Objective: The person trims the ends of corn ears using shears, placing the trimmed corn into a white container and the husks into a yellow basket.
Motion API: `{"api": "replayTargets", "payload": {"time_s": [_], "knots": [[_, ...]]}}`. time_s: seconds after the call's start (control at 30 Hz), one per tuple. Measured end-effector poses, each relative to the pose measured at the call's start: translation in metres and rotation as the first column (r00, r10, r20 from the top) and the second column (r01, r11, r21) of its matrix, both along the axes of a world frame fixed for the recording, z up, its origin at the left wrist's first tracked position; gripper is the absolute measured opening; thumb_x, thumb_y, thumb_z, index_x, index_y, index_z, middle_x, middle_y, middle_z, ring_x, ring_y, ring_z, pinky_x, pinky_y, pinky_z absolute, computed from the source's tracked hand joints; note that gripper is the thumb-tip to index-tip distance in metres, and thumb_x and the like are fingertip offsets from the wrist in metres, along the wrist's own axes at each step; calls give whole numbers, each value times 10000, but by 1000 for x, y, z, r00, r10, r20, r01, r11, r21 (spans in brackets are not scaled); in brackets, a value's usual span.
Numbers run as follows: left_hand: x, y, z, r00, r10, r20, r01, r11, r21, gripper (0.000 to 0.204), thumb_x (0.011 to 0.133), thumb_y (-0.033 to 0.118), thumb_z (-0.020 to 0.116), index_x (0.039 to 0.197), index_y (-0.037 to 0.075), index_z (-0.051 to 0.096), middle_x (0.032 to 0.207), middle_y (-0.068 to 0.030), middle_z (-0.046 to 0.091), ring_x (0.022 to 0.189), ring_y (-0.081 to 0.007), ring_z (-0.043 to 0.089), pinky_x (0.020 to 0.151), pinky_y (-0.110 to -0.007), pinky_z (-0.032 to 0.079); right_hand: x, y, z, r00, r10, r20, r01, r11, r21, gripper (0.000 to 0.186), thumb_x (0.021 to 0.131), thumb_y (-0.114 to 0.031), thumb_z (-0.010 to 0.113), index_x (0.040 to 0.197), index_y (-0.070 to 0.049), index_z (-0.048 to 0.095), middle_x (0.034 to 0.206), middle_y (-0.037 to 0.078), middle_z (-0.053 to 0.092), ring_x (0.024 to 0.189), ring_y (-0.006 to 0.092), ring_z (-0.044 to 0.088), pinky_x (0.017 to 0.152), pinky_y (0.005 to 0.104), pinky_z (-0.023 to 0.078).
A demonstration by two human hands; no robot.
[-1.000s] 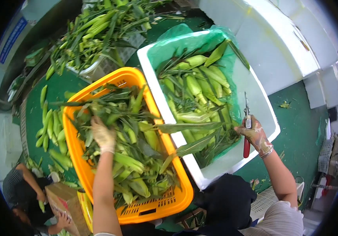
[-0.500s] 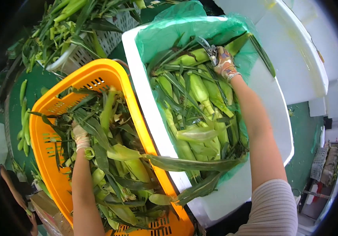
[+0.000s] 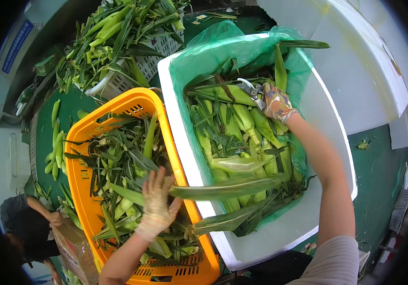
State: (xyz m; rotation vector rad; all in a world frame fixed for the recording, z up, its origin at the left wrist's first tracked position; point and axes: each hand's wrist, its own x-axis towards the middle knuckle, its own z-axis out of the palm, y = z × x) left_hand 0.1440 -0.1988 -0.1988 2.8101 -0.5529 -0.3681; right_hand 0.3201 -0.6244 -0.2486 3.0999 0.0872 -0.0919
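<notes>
My left hand point(image 3: 159, 205), in a pale glove, is held over the yellow-orange basket point(image 3: 76, 185) with fingers spread and nothing in it. Long green husk leaves and corn ears in husk fill that basket. Beside the thumb, a broad corn leaf point(image 3: 227, 189) reaches across into the white foam box point(image 3: 178, 123); whether they touch I cannot tell. A green plastic bag point(image 3: 213, 40) lines the box around husked-on corn ears point(image 3: 245, 118). At the box's far side my right hand point(image 3: 278, 103), in a patterned glove, grips pruning shears point(image 3: 257, 96), their blades beside a green ear.
A white crate point(image 3: 168, 47) heaped with corn and leaves stands at the far left. Loose ears point(image 3: 56, 147) lie on the green floor. Another person point(image 3: 28, 223) is at the lower left beside a cardboard box point(image 3: 73, 249). Large white foam boxes point(image 3: 356, 57) stand at the far right.
My left hand has risen out of the leaves and moved right and nearer, its fingers now spread. My right hand stays at the box's far side with the shears, slightly nearer. The view has shifted.
</notes>
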Motion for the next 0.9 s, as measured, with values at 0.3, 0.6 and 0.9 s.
{"api": "replayTargets", "payload": {"time_s": [0.3,0.6,0.9], "knots": [[-84,32,-150,881,-474,-7,418,771,480,263,864,211,477,1086,120,586,1210,-154,521,1088,-333,460,984,-467,354,-51,35,53,990,26,-135,39,888,459,539,680,-453,726,937,-8,563,847,203,646,782,321,627,697,405,508],[-61,32,6,973,-68,-222,5,962,-273,416,770,231,628,1166,106,602,1300,-178,510,1181,-325,496,1002,-418,384,-195,94,257,786,247,-567,613,-187,768,350,803,-185,680,1069,10,564,794,146,631,655,265,643,493,351,553],[-57,106,238,773,-24,-634,-517,-603,-607,379,884,293,565,1152,27,530,1128,-129,593,1060,-262,555,978,-417,412,-219,261,282,426,643,-636,813,36,581,402,797,-170,714,1105,20,541,886,133,644,732,207,652,613,326,550]]}}
